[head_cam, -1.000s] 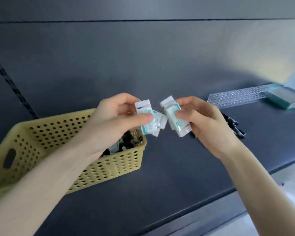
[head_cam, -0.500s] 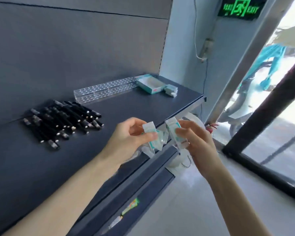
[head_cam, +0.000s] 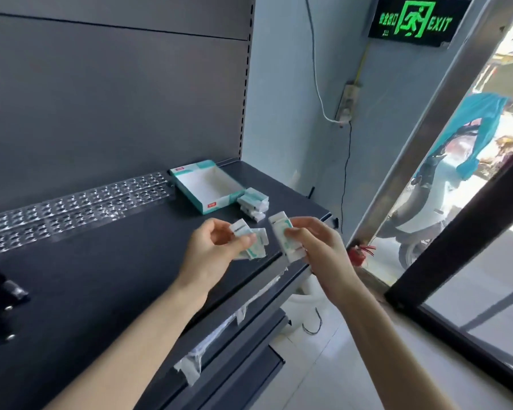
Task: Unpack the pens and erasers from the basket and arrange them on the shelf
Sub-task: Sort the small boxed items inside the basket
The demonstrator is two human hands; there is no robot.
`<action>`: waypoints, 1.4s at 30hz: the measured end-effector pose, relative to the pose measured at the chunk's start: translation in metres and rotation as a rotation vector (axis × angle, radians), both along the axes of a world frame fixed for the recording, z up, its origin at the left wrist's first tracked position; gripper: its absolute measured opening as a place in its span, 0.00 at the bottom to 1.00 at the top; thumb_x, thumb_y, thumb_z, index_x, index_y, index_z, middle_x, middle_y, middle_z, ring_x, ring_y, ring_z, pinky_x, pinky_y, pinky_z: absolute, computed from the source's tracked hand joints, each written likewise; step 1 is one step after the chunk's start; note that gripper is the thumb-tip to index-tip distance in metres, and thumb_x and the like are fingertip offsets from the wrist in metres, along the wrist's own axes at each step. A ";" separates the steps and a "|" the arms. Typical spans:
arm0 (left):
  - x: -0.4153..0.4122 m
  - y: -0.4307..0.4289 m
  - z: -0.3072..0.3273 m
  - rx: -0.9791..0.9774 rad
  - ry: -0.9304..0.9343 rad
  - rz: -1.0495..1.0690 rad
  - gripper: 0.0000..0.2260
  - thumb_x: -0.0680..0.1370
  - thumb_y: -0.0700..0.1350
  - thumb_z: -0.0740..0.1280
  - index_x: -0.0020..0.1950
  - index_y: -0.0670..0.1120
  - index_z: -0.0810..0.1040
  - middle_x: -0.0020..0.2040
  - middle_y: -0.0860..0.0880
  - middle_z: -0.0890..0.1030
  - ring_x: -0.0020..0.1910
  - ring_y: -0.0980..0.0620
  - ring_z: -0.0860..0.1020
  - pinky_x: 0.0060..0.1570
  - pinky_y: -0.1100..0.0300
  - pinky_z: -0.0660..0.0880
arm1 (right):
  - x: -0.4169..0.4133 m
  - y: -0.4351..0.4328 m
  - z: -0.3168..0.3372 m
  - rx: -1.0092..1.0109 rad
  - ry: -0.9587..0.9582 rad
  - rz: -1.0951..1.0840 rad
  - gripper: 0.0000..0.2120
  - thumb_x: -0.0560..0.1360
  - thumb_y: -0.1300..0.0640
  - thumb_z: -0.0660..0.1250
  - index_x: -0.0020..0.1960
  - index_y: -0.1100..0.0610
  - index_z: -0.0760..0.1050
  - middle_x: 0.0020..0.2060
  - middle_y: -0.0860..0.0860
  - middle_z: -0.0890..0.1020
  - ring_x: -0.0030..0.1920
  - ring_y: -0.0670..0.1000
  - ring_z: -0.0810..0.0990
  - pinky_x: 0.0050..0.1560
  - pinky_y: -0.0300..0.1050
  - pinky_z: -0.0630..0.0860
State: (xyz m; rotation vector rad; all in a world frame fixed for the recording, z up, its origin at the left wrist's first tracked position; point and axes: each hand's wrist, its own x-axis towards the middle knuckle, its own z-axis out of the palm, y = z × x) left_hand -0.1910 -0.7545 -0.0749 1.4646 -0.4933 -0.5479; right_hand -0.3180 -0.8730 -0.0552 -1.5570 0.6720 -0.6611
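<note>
My left hand grips a small bunch of white-and-teal wrapped erasers above the right part of the dark shelf. My right hand holds another such eraser, upright, close beside the left hand's bunch. Behind them a little pile of erasers lies on the shelf next to an open teal-and-white box. Black pens show only at the far left edge. The basket is out of view.
A clear perforated plastic strip lies along the shelf's back. The shelf's front edge and a lower shelf run below my arms. To the right are a wall, a green exit sign, a glass door and a parked scooter.
My view swung right from the basket, past the pens, to the shelf's right end. Both hands carried their erasers along and now sit near the box and eraser pile.
</note>
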 end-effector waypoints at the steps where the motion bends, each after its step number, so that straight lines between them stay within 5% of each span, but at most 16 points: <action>1: 0.007 -0.014 -0.004 0.002 0.016 0.039 0.13 0.69 0.40 0.76 0.47 0.41 0.75 0.45 0.43 0.81 0.43 0.51 0.79 0.47 0.58 0.75 | 0.009 -0.016 -0.003 -0.010 0.019 0.001 0.06 0.71 0.57 0.70 0.47 0.55 0.80 0.36 0.48 0.81 0.36 0.46 0.76 0.36 0.36 0.71; 3: 0.018 -0.038 -0.012 0.010 0.044 0.109 0.12 0.69 0.41 0.76 0.44 0.44 0.74 0.42 0.46 0.80 0.41 0.52 0.78 0.44 0.61 0.74 | 0.027 -0.045 -0.008 -0.031 0.049 0.020 0.04 0.72 0.59 0.69 0.46 0.54 0.80 0.35 0.45 0.82 0.33 0.40 0.77 0.32 0.29 0.71; 8: 0.041 -0.074 -0.036 0.107 0.037 0.334 0.13 0.68 0.44 0.77 0.41 0.45 0.73 0.36 0.53 0.78 0.31 0.62 0.76 0.30 0.73 0.69 | 0.072 -0.103 -0.023 -0.030 0.078 0.126 0.05 0.71 0.57 0.70 0.47 0.55 0.79 0.39 0.49 0.83 0.38 0.44 0.79 0.37 0.35 0.73; 16: 0.042 -0.106 -0.052 0.299 -0.121 0.758 0.12 0.69 0.48 0.76 0.39 0.47 0.73 0.36 0.54 0.79 0.32 0.65 0.76 0.32 0.72 0.69 | 0.133 -0.180 -0.052 -0.121 0.196 0.252 0.05 0.70 0.52 0.71 0.45 0.49 0.78 0.37 0.44 0.83 0.40 0.42 0.80 0.40 0.39 0.72; 20: 0.034 -0.120 -0.048 0.380 -0.210 0.860 0.12 0.70 0.49 0.75 0.38 0.45 0.74 0.34 0.55 0.79 0.33 0.64 0.77 0.32 0.75 0.68 | 0.152 -0.197 -0.056 -0.201 0.265 0.404 0.05 0.72 0.52 0.69 0.46 0.52 0.79 0.40 0.48 0.84 0.44 0.49 0.81 0.49 0.53 0.79; 24: 0.027 -0.127 -0.042 0.527 -0.323 0.889 0.12 0.71 0.50 0.75 0.39 0.43 0.76 0.35 0.52 0.79 0.36 0.56 0.77 0.33 0.72 0.68 | 0.160 -0.201 -0.052 -0.355 0.306 0.529 0.12 0.73 0.54 0.65 0.43 0.64 0.79 0.37 0.59 0.82 0.37 0.53 0.77 0.46 0.58 0.78; 30: 0.026 -0.130 -0.034 0.745 -0.462 0.884 0.14 0.72 0.51 0.72 0.42 0.40 0.80 0.43 0.44 0.79 0.42 0.43 0.77 0.42 0.54 0.70 | 0.160 -0.201 -0.056 -0.567 0.334 0.576 0.15 0.77 0.54 0.61 0.40 0.64 0.77 0.34 0.52 0.81 0.32 0.50 0.74 0.27 0.37 0.64; 35: 0.027 -0.120 -0.027 0.847 -0.390 0.783 0.16 0.75 0.56 0.68 0.41 0.43 0.82 0.38 0.48 0.80 0.42 0.45 0.79 0.40 0.54 0.71 | 0.162 -0.203 -0.057 -0.609 0.319 0.592 0.15 0.78 0.54 0.61 0.40 0.64 0.76 0.34 0.50 0.81 0.32 0.49 0.72 0.28 0.38 0.64; 39: 0.029 -0.122 -0.022 0.859 -0.320 0.657 0.15 0.77 0.56 0.65 0.41 0.46 0.81 0.35 0.50 0.81 0.38 0.48 0.77 0.36 0.56 0.70 | 0.160 -0.200 -0.058 -0.490 0.259 0.545 0.04 0.78 0.53 0.64 0.48 0.53 0.73 0.40 0.45 0.79 0.40 0.44 0.77 0.30 0.25 0.69; 42: 0.032 -0.128 -0.021 0.844 -0.273 0.590 0.16 0.79 0.51 0.63 0.37 0.43 0.77 0.30 0.51 0.76 0.35 0.45 0.75 0.34 0.55 0.69 | 0.158 -0.199 -0.059 -0.526 0.254 0.548 0.06 0.78 0.51 0.63 0.47 0.53 0.74 0.42 0.46 0.80 0.42 0.45 0.79 0.30 0.28 0.71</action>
